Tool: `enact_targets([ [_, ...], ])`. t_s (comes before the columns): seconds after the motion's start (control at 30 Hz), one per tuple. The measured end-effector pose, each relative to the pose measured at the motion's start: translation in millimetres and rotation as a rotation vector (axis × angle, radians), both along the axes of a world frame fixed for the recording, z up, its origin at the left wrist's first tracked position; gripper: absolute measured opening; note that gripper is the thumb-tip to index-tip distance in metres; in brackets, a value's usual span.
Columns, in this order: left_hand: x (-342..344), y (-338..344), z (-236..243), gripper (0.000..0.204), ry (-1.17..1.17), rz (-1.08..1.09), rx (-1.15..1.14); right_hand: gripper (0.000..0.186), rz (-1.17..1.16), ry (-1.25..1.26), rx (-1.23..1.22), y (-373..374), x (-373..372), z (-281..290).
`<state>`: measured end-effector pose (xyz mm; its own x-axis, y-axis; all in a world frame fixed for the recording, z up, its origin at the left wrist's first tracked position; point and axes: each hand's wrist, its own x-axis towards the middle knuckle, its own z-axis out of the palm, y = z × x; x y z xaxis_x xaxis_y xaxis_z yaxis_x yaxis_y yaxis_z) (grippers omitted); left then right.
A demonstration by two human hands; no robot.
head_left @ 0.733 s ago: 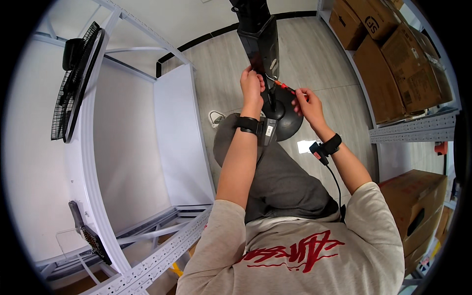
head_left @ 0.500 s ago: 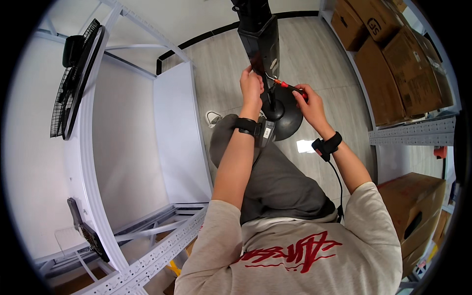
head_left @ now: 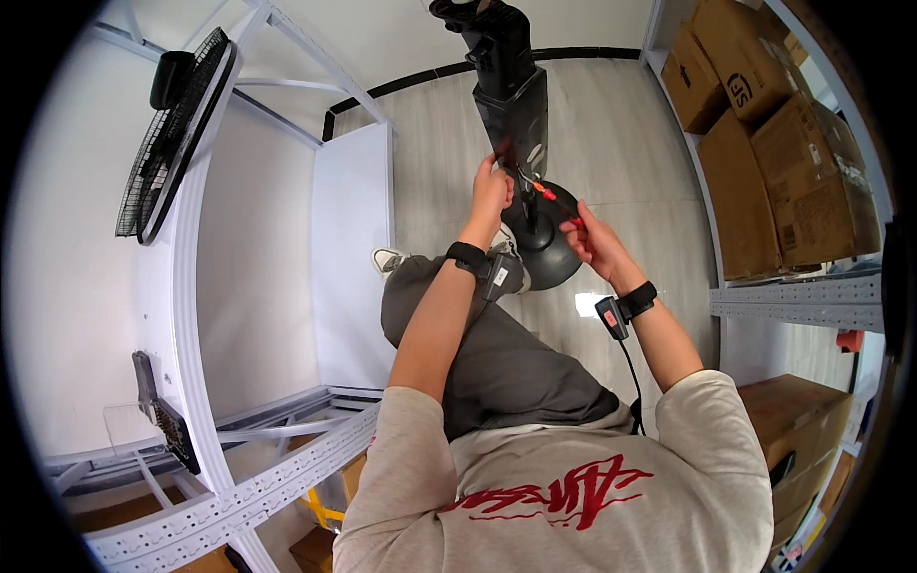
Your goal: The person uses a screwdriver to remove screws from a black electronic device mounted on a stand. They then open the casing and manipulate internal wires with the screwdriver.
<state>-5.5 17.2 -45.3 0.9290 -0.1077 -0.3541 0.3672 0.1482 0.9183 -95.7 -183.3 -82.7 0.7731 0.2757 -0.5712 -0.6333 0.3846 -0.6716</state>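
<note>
A black pedestal fan column (head_left: 516,119) with a glossy front stands before me on its round base (head_left: 554,263). My left hand (head_left: 492,199) is closed at the column's left edge, its fingers curled; whatever they hold is hidden. A dark reddish patch shows on the column by the fingertips. My right hand (head_left: 597,244) is closed round the rear of a screwdriver with a red and black handle (head_left: 548,194). Its front end points up and left at the lower part of the column, close to my left hand. Whether the tip sits in a screw is too small to tell.
A black fan grille (head_left: 172,143) leans on the white shelving at my left. Cardboard boxes (head_left: 740,191) fill the rack at my right, with another box (head_left: 793,411) below. A cable (head_left: 630,368) hangs from the device on my right wrist. My shoe (head_left: 387,261) is left of the base.
My view has shifted, so the column appears lower and more of its top shows. My right hand has moved down, its fingers now further back on the screwdriver. My left hand stays at the column.
</note>
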Motion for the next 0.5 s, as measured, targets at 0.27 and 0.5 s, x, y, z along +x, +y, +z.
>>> enact_targets([
  [0.27, -10.0, 1.1, -22.5, 0.058, 0.016, 0.03, -0.043, 0.052, 0.09, -0.093, 0.019, -6.7, 5.9, -1.5],
  [0.5, -12.7, 5.6, -25.5, 0.064, 0.015, -0.031, -0.232, 0.035, -0.078, -0.82, -1.192, 12.0, -6.5, 7.0],
])
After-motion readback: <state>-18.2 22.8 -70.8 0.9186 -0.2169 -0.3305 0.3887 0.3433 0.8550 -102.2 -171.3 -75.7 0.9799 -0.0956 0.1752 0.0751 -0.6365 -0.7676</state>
